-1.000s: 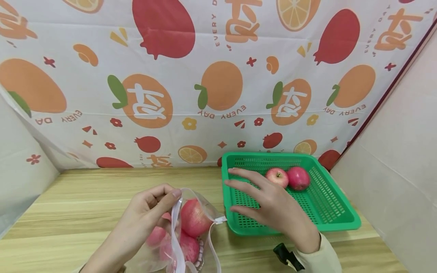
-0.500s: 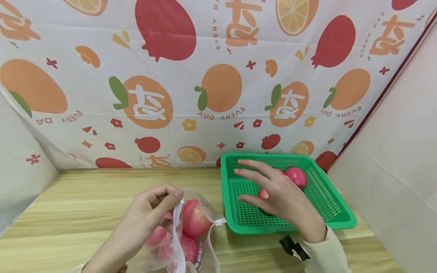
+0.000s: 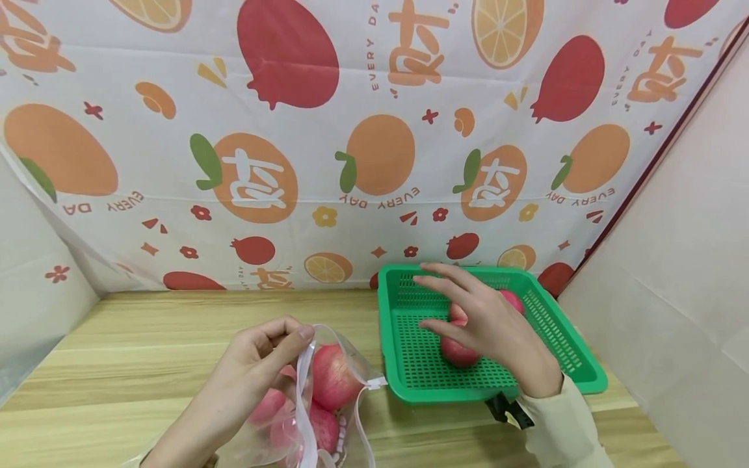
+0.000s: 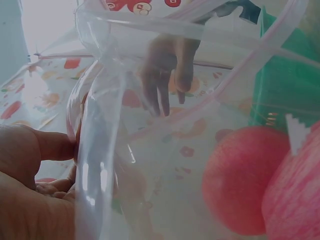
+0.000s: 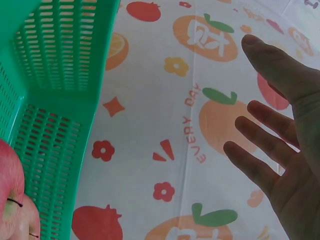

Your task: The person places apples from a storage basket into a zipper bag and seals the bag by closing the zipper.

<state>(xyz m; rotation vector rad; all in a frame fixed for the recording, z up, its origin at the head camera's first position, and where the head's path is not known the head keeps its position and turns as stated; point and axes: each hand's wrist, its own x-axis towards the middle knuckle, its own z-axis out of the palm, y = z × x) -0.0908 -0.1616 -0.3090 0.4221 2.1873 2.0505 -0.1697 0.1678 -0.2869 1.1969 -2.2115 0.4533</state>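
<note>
Right hand point(image 3: 486, 322) has shifted rightward over the basket since the earliest frame; near red apple point(image 3: 458, 354), then hidden behind it, now shows below the palm. Left hand point(image 3: 251, 364) unchanged, bag too.

Left grip: thumb and fingers together, clamped on the rim of the clear bag point(image 3: 301, 390). Bag hangs right of and below the pinch, mouth facing up; its opening is long and narrow, running from the pinch toward the person. Full long axis unclear, near end leaves the frame. White zip slider point(image 3: 376, 383) sits on the far rim, right of the pinch, pointing at the basket. Several bagged apples point(image 3: 336, 380) lie below and right of the thumb, partly seen through the film.

Right grip: fingers apart, thumb well off them, hand above the green basket point(image 3: 439, 395). Right wrist view has the fingertips clear of the apples seen there. Basket's long axis runs left to right under this hand. Two more apples, a pale red one point(image 3: 456, 311) and a deeper red one point(image 3: 513, 300), sit behind the hand, partly covered. Apples are roundish, long axis unreadable; right wrist view has two stems pointing sideways.

Wooden table point(image 3: 175, 338) beneath, fruit-print cloth point(image 3: 322, 169) beyond both hands.
</note>
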